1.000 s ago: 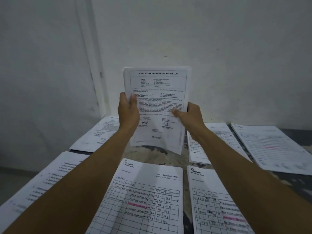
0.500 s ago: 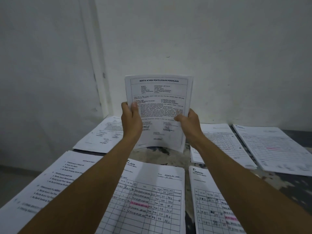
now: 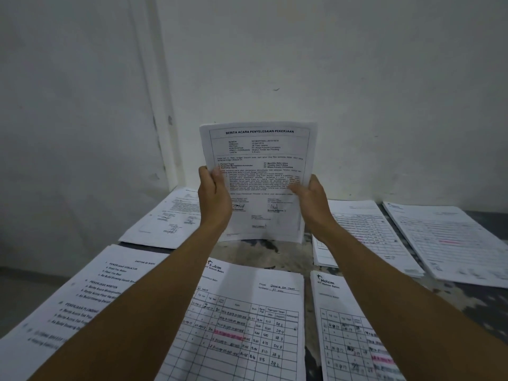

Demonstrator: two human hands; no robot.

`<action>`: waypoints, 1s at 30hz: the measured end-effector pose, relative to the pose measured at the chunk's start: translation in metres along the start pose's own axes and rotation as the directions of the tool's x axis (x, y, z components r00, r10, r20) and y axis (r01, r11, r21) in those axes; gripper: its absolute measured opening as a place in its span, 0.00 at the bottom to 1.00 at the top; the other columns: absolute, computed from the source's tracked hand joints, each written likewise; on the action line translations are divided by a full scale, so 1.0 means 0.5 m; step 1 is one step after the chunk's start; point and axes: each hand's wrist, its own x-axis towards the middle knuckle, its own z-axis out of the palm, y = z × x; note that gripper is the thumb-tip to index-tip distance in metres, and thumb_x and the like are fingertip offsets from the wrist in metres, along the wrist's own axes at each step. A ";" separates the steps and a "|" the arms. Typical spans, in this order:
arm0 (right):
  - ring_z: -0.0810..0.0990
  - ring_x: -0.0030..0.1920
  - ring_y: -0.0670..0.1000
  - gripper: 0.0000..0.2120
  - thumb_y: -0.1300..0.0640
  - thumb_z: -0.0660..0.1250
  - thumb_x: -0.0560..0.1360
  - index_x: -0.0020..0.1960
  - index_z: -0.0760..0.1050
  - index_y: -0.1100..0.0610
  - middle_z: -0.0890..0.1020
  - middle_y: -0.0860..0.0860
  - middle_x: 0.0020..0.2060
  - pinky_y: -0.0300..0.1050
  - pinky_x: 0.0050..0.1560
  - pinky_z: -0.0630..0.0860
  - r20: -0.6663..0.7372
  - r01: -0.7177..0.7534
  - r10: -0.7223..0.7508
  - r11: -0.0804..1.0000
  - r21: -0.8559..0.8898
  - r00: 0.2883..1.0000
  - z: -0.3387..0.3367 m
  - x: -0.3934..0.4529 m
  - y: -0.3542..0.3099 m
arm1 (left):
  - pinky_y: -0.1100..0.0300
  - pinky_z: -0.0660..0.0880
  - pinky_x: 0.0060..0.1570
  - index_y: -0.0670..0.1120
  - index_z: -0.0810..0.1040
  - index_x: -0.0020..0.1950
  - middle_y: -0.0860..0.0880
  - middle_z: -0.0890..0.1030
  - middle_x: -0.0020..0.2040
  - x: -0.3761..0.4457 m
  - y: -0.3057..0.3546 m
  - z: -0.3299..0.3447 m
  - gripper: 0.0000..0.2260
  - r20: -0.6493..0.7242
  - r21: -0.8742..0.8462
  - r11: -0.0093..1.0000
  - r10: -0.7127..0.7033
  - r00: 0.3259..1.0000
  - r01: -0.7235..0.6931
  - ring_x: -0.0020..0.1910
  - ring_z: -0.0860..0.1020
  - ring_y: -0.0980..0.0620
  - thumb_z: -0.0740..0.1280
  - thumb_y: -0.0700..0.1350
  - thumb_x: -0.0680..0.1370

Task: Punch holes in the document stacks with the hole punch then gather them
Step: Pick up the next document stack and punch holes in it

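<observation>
- Plain white wall (image 3: 357, 78) backs a mottled counter (image 3: 264, 254).
- Your left hand (image 3: 213, 199) and right hand (image 3: 312, 200) each grip a side edge of one upright stack (image 3: 258, 160), raised over the counter's far middle.
- Six other stacks, e.g. (image 3: 247, 320), lie flat, unbound, unevenly squared.
- No punch in view; punching and gathering appear outstanding.

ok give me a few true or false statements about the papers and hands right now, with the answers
1. Both hands hold one stack upright. True: the left hand and right hand grip the held stack by its side edges.
2. The held stack lies flat on the table. False: it stands upright above the table.
3. A hole punch is in view. False: none shows.
4. The Holcim sheet lies flat, nearer the camera. True.
5. The held stack's top sheet is blank. False: it carries printed text.
</observation>
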 end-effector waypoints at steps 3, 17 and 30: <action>0.80 0.53 0.48 0.07 0.57 0.64 0.81 0.59 0.71 0.51 0.80 0.45 0.52 0.45 0.52 0.79 0.031 0.051 -0.050 0.998 -0.035 0.998 -0.009 0.002 -0.013 | 0.49 0.79 0.41 0.45 0.65 0.53 0.50 0.78 0.47 0.009 0.016 -0.003 0.13 -0.004 0.040 0.999 0.018 1.000 -0.018 0.46 0.79 0.49 0.49 0.53 0.85; 0.85 0.46 0.47 0.07 0.55 0.67 0.79 0.57 0.77 0.48 0.84 0.42 0.49 0.40 0.39 0.80 0.045 0.012 -0.014 1.000 0.028 0.999 -0.101 -0.020 -0.137 | 0.63 0.80 0.39 0.47 0.72 0.54 0.55 0.82 0.49 0.002 0.119 -0.018 0.11 0.034 -0.003 0.987 0.161 0.986 -0.161 0.42 0.81 0.60 0.57 0.54 0.83; 0.84 0.49 0.47 0.13 0.60 0.69 0.77 0.61 0.78 0.56 0.84 0.46 0.51 0.41 0.47 0.79 -0.024 -0.043 0.043 0.999 -0.009 0.999 -0.267 -0.106 -0.176 | 0.47 0.76 0.44 0.34 0.72 0.51 0.33 0.79 0.51 -0.110 0.204 0.055 0.19 0.218 -0.088 0.990 0.123 0.968 -0.106 0.42 0.76 0.47 0.55 0.50 0.85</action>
